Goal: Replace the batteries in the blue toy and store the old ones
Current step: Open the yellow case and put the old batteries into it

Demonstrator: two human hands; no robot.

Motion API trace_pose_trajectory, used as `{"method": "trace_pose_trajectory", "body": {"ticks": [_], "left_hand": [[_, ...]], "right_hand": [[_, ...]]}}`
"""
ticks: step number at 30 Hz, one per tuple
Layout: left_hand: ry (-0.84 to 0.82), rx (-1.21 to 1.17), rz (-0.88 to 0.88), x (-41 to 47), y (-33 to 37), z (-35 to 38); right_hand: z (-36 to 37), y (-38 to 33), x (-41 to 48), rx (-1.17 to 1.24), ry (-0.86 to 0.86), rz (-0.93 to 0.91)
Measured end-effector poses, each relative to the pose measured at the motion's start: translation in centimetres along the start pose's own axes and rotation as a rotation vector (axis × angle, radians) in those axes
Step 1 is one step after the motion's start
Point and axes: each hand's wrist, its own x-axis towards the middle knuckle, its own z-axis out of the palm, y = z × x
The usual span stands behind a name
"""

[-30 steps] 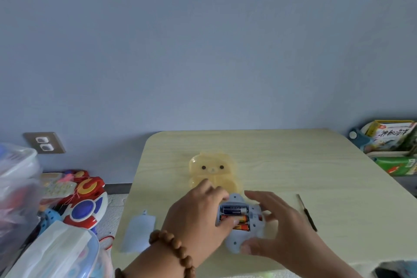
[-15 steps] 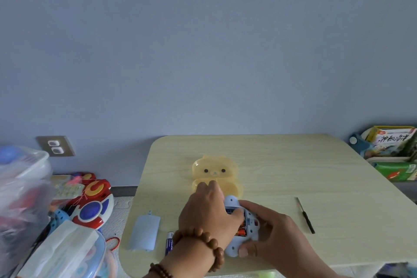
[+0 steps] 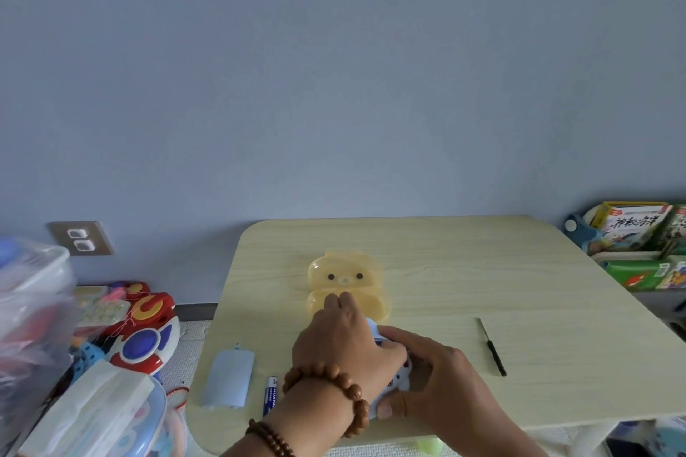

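Both hands close over the blue toy at the near edge of the pale wooden table.

The left hand [image 3: 343, 339], a bead bracelet [image 3: 326, 388] on its wrist, lies curled over the blue toy [image 3: 399, 377] from the left, its fingers bent down onto the toy's top; whether they pinch a battery there cannot be told. The right hand [image 3: 441, 382] grips the toy from the right, thumb under its near edge and fingers folded over its far side. A loose blue battery [image 3: 270, 395] lies on the table [image 3: 501, 271] just left of the left wrist, and the light-blue battery cover [image 3: 229, 378] lies flat beside it, farther left. A translucent yellow bear-shaped case [image 3: 347, 284] sits just beyond the hands, touching the left fingertips. A small black screwdriver [image 3: 493, 348] lies well to the right. Colourful toys [image 3: 143, 330] clutter the floor on the left.
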Motion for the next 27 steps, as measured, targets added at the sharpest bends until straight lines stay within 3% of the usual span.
{"method": "trace_pose_trajectory", "body": {"ticks": [13,21,27], "left_hand": [[0.089,-0.060,0.088,-0.4,0.0,0.5],[0.151,0.008,0.339,-0.5,-0.3,0.9],[0.034,-0.043,0.447,0.2,-1.9,0.4]], "right_hand": [[-0.5,-1.0,-0.4,0.041,-0.009,-0.049],[-0.3,-0.9,-0.4,0.041,0.031,-0.062],[-0.4,-0.4,-0.3,0.068,-0.010,-0.005]]}}
